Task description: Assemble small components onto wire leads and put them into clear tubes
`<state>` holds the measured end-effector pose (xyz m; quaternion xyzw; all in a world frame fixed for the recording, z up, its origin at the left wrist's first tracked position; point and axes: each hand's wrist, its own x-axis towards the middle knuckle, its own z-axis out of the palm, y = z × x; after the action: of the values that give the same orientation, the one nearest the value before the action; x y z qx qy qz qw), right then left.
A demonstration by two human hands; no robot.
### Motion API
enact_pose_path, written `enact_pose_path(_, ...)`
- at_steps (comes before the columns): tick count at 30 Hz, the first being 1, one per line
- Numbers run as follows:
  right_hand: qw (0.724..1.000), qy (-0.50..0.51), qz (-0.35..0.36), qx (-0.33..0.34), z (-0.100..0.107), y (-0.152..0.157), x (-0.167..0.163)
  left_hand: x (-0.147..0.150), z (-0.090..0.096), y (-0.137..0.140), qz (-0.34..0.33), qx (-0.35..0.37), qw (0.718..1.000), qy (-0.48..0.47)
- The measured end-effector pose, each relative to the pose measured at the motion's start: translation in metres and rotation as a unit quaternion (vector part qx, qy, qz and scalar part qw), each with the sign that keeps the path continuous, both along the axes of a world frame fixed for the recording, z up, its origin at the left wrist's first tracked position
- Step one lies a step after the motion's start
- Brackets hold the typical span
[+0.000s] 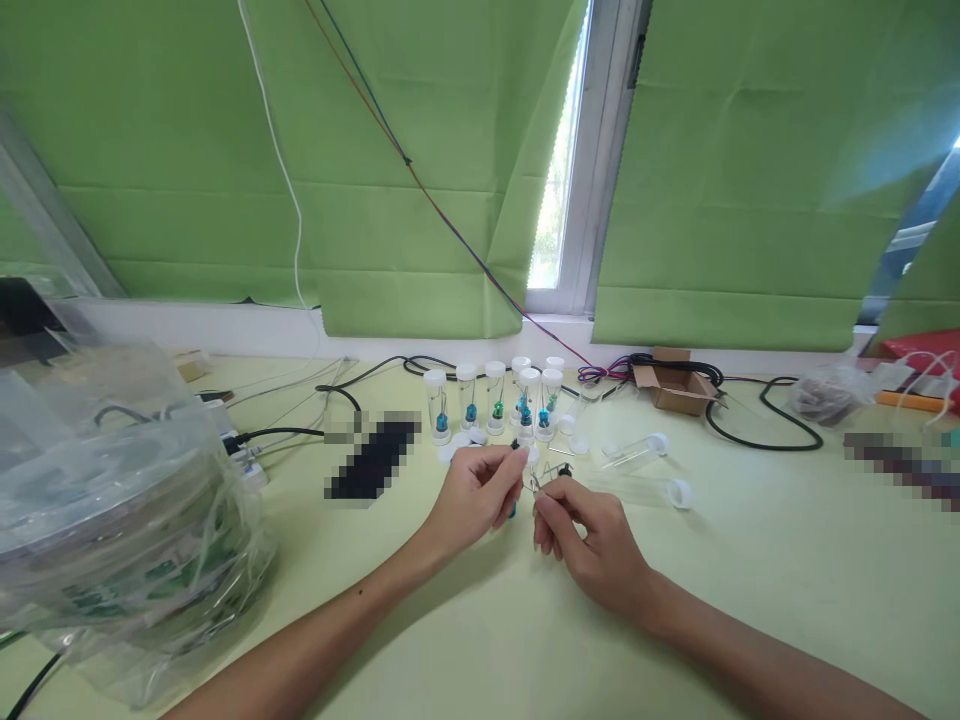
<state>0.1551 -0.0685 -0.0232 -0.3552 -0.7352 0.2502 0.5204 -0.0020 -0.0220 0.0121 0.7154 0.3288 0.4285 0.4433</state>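
Observation:
My left hand (480,485) is closed in a pinch on a small part; a black tip (515,444) shows above the fingers and a blue-green bit (512,510) below them. Close beside it, my right hand (589,530) pinches a thin shiny metal piece (535,478), its kind too small to make out. Just behind the right fingers lies a black part with bent wire legs (564,469). Beyond both hands, several clear tubes with white caps (466,395) stand upright, with blue or green parts and wires inside.
Two clear tubes (637,450) lie on their sides at the right. White caps (472,437) lie near the standing tubes. An open cardboard box (675,388) and black cables (795,445) are at the back right. A large plastic-wrapped spool (135,540) fills the left side.

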Motion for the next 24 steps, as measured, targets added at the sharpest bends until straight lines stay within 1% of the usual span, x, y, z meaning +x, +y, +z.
enact_pose_path(3,0.999,0.032,-0.027,-0.006,0.0,0.002,0.001,-0.003,0.002,0.005,0.08,0.059,0.995,-0.008)
enact_pose_path(5,0.997,0.043,-0.055,-0.014,0.0,0.005,0.002,-0.005,0.002,0.008,0.101,0.111,0.989,0.015)
enact_pose_path(8,0.995,0.042,-0.086,-0.032,0.0,0.011,0.006,-0.009,0.001,0.01,0.095,0.191,0.972,0.1)
enact_pose_path(10,0.993,0.044,-0.098,-0.048,-0.001,0.014,0.008,-0.01,0.0,0.011,0.09,0.223,0.956,0.169)
enact_pose_path(12,0.991,0.051,-0.105,-0.062,-0.002,0.017,0.01,-0.012,-0.001,0.013,0.077,0.216,0.945,0.233)
enact_pose_path(16,0.989,0.06,-0.113,-0.076,-0.003,0.02,0.011,-0.018,-0.001,0.018,0.027,0.16,0.931,0.327)
enact_pose_path(20,0.989,0.053,-0.119,-0.076,-0.003,0.02,0.01,-0.024,-0.001,0.023,-0.035,0.136,0.921,0.363)
enact_pose_path(24,0.988,0.048,-0.127,-0.071,-0.003,0.019,0.009,-0.025,-0.003,0.025,-0.063,0.124,0.916,0.375)
